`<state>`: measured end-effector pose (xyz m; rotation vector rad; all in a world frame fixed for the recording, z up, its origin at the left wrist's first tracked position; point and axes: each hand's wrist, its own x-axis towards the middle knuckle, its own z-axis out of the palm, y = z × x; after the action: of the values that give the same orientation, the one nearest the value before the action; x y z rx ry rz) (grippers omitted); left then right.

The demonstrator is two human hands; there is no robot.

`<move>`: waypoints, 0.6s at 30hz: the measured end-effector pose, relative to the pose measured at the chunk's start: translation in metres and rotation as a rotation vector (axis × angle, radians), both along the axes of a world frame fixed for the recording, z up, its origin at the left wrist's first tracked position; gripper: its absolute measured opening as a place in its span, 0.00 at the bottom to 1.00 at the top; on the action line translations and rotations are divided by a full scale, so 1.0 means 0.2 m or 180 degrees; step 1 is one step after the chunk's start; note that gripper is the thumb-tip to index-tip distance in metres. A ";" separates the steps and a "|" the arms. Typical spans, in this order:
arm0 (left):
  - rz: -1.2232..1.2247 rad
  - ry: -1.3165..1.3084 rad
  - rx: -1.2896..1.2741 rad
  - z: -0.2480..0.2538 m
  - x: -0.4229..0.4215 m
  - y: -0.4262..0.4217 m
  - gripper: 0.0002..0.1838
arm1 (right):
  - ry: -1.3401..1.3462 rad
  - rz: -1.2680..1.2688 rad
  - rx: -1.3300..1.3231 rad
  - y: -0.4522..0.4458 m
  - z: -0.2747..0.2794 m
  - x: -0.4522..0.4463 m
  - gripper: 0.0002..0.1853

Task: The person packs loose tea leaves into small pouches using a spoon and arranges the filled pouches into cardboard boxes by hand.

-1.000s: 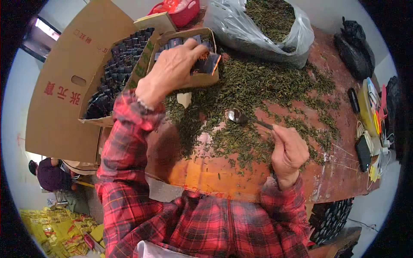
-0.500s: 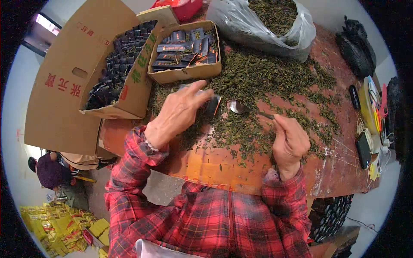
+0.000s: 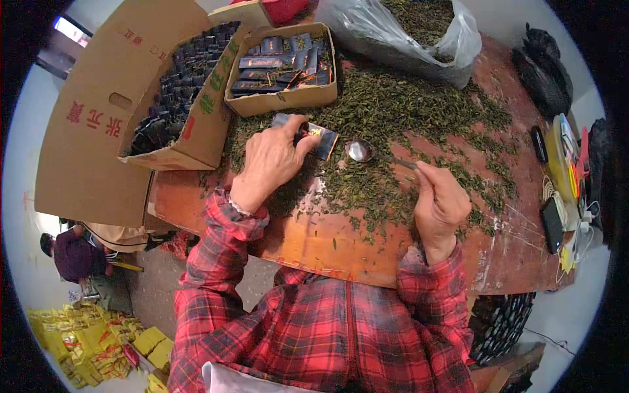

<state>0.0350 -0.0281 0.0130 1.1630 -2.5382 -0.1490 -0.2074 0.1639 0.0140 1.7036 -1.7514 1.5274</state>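
Containers: small open cardboard box [image 3: 285, 100], upper left of centre, holds dark packets with leaf bits scattered over them. Taller carton [image 3: 200, 134] to its left is filled with upright dark packets; its wide flap [image 3: 92, 147] bears red characters. Translucent plastic bag [image 3: 464, 49], top of frame right of centre, contains dried leaves. Yellowish tub [image 3: 557, 156], right edge, holds pens and other small items.

Hands: right hand [image 3: 443, 206], right of centre, pinches the spoon [image 3: 360, 151] by its handle between thumb and index finger; bowl near frame centre, over loose leaves [image 3: 419, 98]. Left hand [image 3: 272, 157] lies over a dark packet [image 3: 321, 140] just left of the spoon bowl, thumb and index finger parted, remaining fingertips hidden; whether it grips the packet cannot be told.

Obscured: packet partly covered by the hand; plastic bag and red basket [image 3: 285, 9] cut off at top; packet print illegible.

Surface and room: reddish-brown table [image 3: 321, 255], worn at right, leaves strewn across its middle. Black bag [image 3: 542, 72], upper right. Another person [image 3: 73, 257], left edge; yellow packs [image 3: 78, 344] heaped lower left.
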 end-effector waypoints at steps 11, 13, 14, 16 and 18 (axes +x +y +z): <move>-0.0162 0.0177 0.0131 0.05 0.01 0.12 0.18 | 0.0047 0.0010 -0.0074 0.00 0.00 -0.01 0.11; -0.0202 0.0166 0.0158 0.03 0.00 0.13 0.18 | 0.0031 0.0017 -0.0069 0.00 -0.01 -0.01 0.11; -0.0217 0.0162 0.0166 0.02 0.00 0.13 0.19 | 0.0045 0.0006 -0.0057 0.00 -0.01 -0.01 0.11; -0.0171 0.0200 0.0211 0.01 -0.02 0.14 0.23 | 0.0072 -0.0015 -0.0030 0.00 -0.01 0.00 0.11; -0.0043 0.0284 0.0283 0.02 -0.04 0.16 0.28 | 0.0055 -0.0009 -0.0017 0.00 -0.01 0.00 0.11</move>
<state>0.0275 0.0048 0.0165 1.1453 -2.4841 -0.3130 -0.2080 0.1640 0.0122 1.7060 -1.7391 1.5103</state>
